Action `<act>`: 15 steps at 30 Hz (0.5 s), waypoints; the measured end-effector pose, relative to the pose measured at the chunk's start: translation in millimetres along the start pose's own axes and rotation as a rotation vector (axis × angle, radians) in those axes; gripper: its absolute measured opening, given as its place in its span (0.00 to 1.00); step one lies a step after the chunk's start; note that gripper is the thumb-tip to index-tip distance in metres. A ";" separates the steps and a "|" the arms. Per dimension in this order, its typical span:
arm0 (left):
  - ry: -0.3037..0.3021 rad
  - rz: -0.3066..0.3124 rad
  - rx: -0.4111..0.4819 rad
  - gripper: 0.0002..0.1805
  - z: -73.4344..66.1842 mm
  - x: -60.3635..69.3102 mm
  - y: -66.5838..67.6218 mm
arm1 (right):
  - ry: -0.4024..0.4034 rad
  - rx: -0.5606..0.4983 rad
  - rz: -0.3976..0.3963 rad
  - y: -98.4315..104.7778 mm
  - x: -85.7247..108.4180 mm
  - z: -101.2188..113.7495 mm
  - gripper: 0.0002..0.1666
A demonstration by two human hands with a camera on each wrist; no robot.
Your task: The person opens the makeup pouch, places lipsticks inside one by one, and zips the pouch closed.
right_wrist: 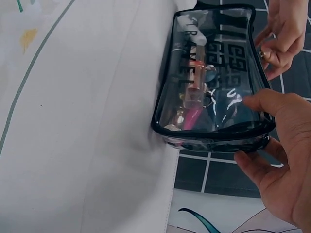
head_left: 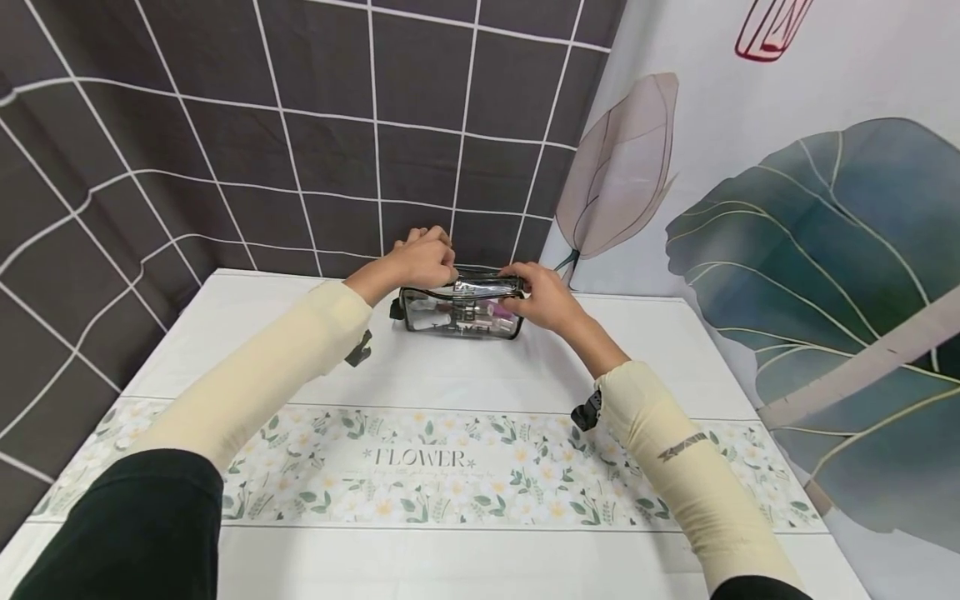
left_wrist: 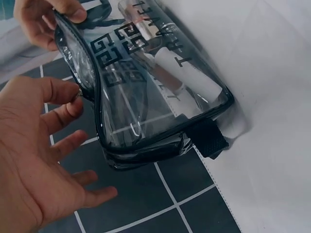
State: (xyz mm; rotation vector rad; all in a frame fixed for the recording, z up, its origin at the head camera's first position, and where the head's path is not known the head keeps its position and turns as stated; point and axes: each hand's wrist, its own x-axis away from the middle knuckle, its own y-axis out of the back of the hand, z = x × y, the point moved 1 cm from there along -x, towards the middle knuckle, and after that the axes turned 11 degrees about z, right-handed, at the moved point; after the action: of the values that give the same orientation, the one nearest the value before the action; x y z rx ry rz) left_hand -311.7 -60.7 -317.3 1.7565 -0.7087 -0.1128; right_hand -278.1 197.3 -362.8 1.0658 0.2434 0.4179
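Note:
A clear toiletry bag point(head_left: 461, 321) with black piping and "TRAVEL" lettering stands on the white table, near its back edge. My left hand point(head_left: 426, 258) is at the bag's top left; in the left wrist view its thumb and index finger pinch a small zipper pull point(left_wrist: 78, 92), the other fingers spread. My right hand point(head_left: 553, 298) grips the upper right end of the bag, thumb and fingers on opposite sides. Through the clear plastic show a white tube point(left_wrist: 189, 73), a pink item point(right_wrist: 192, 116) and several small bottles. A black side tab point(left_wrist: 208, 138) sticks out at the left end.
The white tabletop point(head_left: 322, 558) carries a printed flower band point(head_left: 420, 475) across its middle. Directly behind the bag hangs a dark grid-patterned cloth point(head_left: 315, 150). To the right is a pale cloth with a large leaf print point(head_left: 817, 242).

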 end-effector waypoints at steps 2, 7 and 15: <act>-0.007 0.001 0.020 0.17 1.5 -0.2 1.4 | -0.009 -0.005 0.003 0.5 0.8 -0.5 0.31; -0.006 -0.009 0.043 0.19 5.2 3.9 3.6 | -0.008 -0.014 0.010 1.8 1.2 1.1 0.32; 0.033 -0.021 0.081 0.25 32.6 18.4 8.9 | -0.007 -0.005 0.013 -0.3 -0.1 0.4 0.32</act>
State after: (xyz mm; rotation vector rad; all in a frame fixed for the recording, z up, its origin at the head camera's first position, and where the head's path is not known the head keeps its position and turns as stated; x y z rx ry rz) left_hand -314.3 -98.9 -314.3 1.8391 -0.6789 -0.0700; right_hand -277.9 196.8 -362.9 1.0642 0.2294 0.4268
